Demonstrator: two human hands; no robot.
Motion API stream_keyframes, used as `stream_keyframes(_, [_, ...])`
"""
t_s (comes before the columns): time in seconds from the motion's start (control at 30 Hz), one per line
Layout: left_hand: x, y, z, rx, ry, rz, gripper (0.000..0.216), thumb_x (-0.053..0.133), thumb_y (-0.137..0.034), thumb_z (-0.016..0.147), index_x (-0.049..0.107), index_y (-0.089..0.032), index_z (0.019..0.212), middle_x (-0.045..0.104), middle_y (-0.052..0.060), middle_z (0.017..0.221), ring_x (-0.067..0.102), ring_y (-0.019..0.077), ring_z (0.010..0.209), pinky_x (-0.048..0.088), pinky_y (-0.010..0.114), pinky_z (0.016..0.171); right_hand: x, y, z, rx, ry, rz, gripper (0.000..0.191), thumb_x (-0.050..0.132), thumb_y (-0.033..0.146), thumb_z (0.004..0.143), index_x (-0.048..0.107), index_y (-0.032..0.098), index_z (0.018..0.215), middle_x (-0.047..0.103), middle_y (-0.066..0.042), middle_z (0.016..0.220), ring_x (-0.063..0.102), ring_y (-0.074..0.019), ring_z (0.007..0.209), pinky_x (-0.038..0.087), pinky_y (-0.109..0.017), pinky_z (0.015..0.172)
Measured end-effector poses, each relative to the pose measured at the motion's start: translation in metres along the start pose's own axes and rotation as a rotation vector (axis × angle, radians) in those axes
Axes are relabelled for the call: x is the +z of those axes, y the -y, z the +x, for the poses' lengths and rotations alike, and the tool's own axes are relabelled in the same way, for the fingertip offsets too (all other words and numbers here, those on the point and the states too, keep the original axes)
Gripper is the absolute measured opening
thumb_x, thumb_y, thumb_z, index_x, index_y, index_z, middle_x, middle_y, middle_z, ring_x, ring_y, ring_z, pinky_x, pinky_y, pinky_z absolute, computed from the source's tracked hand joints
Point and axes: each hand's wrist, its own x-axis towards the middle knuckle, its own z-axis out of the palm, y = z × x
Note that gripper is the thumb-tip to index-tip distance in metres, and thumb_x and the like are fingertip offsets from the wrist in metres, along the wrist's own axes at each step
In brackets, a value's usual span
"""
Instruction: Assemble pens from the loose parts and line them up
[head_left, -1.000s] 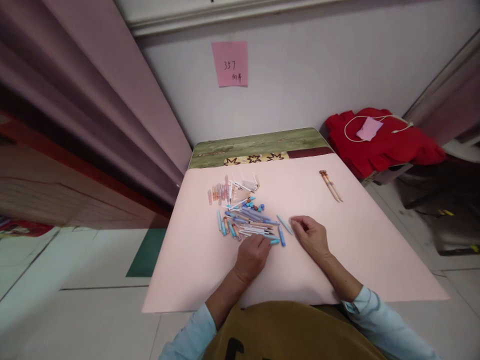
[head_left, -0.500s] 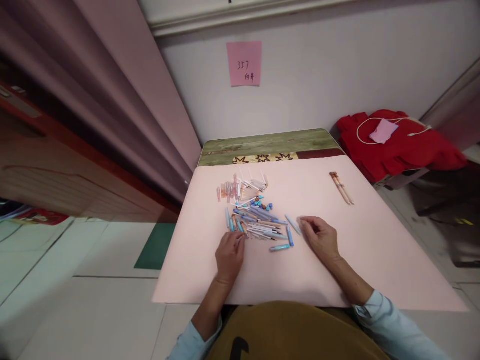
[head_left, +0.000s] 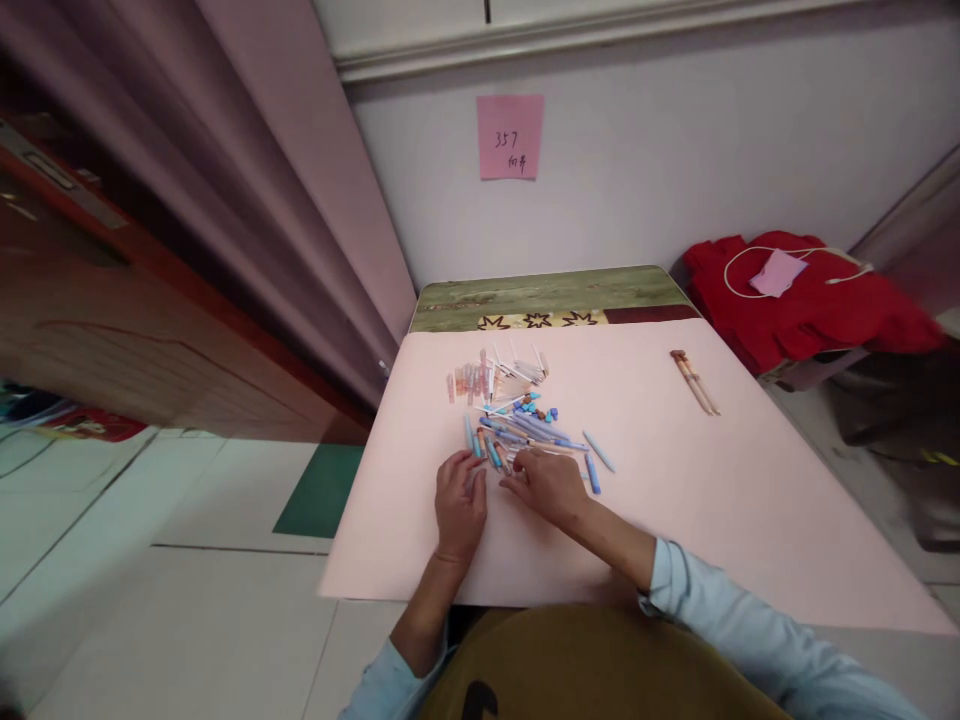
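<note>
My left hand [head_left: 460,508] is at the near-left edge of a pile of pen parts, its thumb and fingers apart with nothing visible between them. My right hand [head_left: 553,487] reaches across the near side of the pile, fingers bent and a gap at the thumb. Its fingertips are by a brown-and-clear pen barrel [head_left: 502,460]; contact is unclear. Short blue barrels [head_left: 492,452] lie between the hands. Longer blue-violet pen pieces [head_left: 532,428] lie behind, partly covered by my right hand. A light blue pen piece [head_left: 599,452] and a blue barrel [head_left: 592,474] lie to the right.
Small blue and brown caps [head_left: 534,408] sit behind the pile. Farther back are pinkish clear barrels [head_left: 471,380] and thin white refills [head_left: 525,370]. Two brown-topped pens [head_left: 695,383] lie apart at right on the pink sheet [head_left: 750,520]. Red cloth [head_left: 795,310] is beyond the table.
My right hand has moved left from beside the light blue pen piece to the near edge of the pile, close to my left hand. My left thumb and fingers have spread. The view has shifted slightly.
</note>
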Motion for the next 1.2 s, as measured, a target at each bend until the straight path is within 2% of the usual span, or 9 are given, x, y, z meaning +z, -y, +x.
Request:
stream_keyframes(0.1, [-0.001, -0.004, -0.005, -0.087, -0.008, -0.107, 0.014, 0.055, -0.024, 0.090, 0.066, -0.020, 0.098, 0.064, 0.009, 0.106, 0.061, 0.0219, 0.104, 0.050, 0.040, 0.093, 0.007, 0.012, 0.007, 0.045, 0.059, -0.101, 0.025, 0.057, 0.041, 0.090, 0.067, 0.019, 0.096, 0.073, -0.008, 0.095, 0.068, -0.0220, 0.086, 0.042, -0.027, 0.068])
stream_keyframes(0.23, [0.002, -0.009, -0.010, -0.218, 0.026, -0.257, 0.017, 0.056, -0.027, 0.089, 0.065, -0.020, 0.101, 0.066, 0.007, 0.101, 0.065, 0.0193, 0.092, 0.054, 0.033, 0.080, 0.011, 0.015, 0.009, 0.101, 0.041, -0.172, 0.031, 0.044, 0.037, 0.097, 0.067, 0.017, 0.098, 0.073, -0.011, 0.092, 0.069, -0.0243, 0.084, 0.043, -0.030, 0.067])
stream_keyframes(0.4, [0.008, -0.011, -0.011, -0.358, 0.068, -0.369, 0.021, 0.058, -0.033, 0.088, 0.065, -0.019, 0.102, 0.068, 0.006, 0.095, 0.065, 0.0169, 0.079, 0.054, 0.030, 0.073, 0.005, 0.012, 0.006, 0.184, -0.002, -0.175, 0.043, 0.036, 0.048, 0.099, 0.067, 0.019, 0.091, 0.073, -0.010, 0.088, 0.069, -0.0243, 0.081, 0.043, -0.030, 0.067])
stream_keyframes(0.63, [0.010, -0.007, -0.002, -0.406, 0.036, -0.400, 0.025, 0.062, -0.034, 0.085, 0.064, -0.018, 0.104, 0.067, 0.008, 0.100, 0.065, 0.0170, 0.080, 0.053, 0.032, 0.075, 0.008, 0.015, 0.007, 0.103, 0.044, -0.181, 0.031, 0.047, 0.045, 0.095, 0.062, 0.018, 0.103, 0.072, -0.011, 0.095, 0.069, -0.0234, 0.085, 0.043, -0.028, 0.067])
stream_keyframes(0.87, [0.011, -0.006, 0.000, -0.387, 0.012, -0.396, 0.020, 0.062, -0.032, 0.085, 0.066, -0.018, 0.099, 0.067, 0.006, 0.094, 0.064, 0.0161, 0.076, 0.052, 0.031, 0.074, 0.015, 0.025, 0.011, 0.020, 0.051, -0.290, 0.033, 0.037, 0.035, 0.100, 0.060, 0.013, 0.109, 0.070, -0.017, 0.096, 0.070, -0.0261, 0.084, 0.048, -0.032, 0.067])
stream_keyframes(1.1, [0.010, -0.003, 0.005, -0.448, 0.000, -0.422, 0.022, 0.063, -0.033, 0.083, 0.066, -0.018, 0.098, 0.066, 0.005, 0.085, 0.061, 0.0150, 0.070, 0.050, 0.028, 0.066, 0.008, 0.025, 0.015, 0.025, 0.069, -0.263, 0.029, 0.043, 0.033, 0.098, 0.061, 0.015, 0.110, 0.071, -0.016, 0.097, 0.070, -0.0247, 0.083, 0.049, -0.030, 0.067])
stream_keyframes(1.2, [0.009, -0.006, 0.007, -0.484, 0.003, -0.454, 0.022, 0.064, -0.033, 0.082, 0.066, -0.017, 0.097, 0.065, 0.004, 0.081, 0.059, 0.0139, 0.066, 0.048, 0.026, 0.063, 0.006, 0.022, 0.016, 0.121, 0.053, -0.243, 0.032, 0.041, 0.036, 0.099, 0.063, 0.013, 0.104, 0.072, -0.016, 0.090, 0.071, -0.0245, 0.081, 0.047, -0.030, 0.067])
